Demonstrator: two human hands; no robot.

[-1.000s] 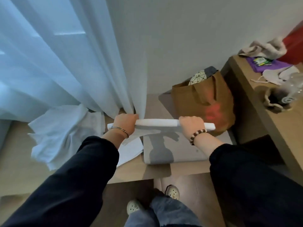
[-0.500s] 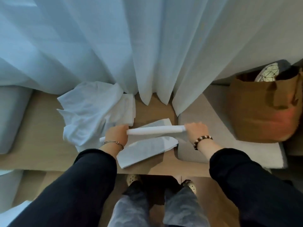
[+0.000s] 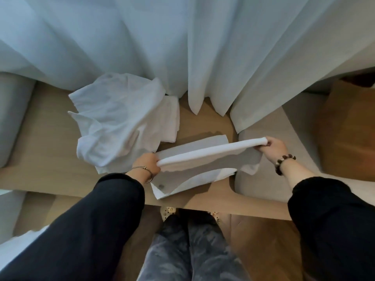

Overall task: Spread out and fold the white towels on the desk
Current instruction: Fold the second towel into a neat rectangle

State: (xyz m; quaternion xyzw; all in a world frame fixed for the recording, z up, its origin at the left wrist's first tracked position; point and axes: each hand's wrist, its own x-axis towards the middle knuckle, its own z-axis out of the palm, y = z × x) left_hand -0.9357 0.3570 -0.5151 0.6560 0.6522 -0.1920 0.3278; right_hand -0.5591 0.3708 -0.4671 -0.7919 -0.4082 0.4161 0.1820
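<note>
I hold a folded white towel (image 3: 211, 152) stretched as a long band just above the wooden desk (image 3: 46, 142). My left hand (image 3: 147, 164) grips its left end and my right hand (image 3: 273, 146) pinches its right end; the towel's lower part hangs down onto the desk. Under it lies a flat white folded towel (image 3: 192, 180) near the desk's front edge. A crumpled pile of white towels (image 3: 113, 122) sits to the left, behind my left hand.
A pale curtain (image 3: 182, 47) hangs down to the desk's back. A grey pad (image 3: 284, 128) lies at the right, with a brown paper bag (image 3: 349, 128) beyond it. A grey cushion (image 3: 12, 118) is at the far left. My legs stand below the desk edge.
The view has swung left and down, away from the bag. My hands have moved farther apart, drawing the towel out longer, with the right end now higher than the left.
</note>
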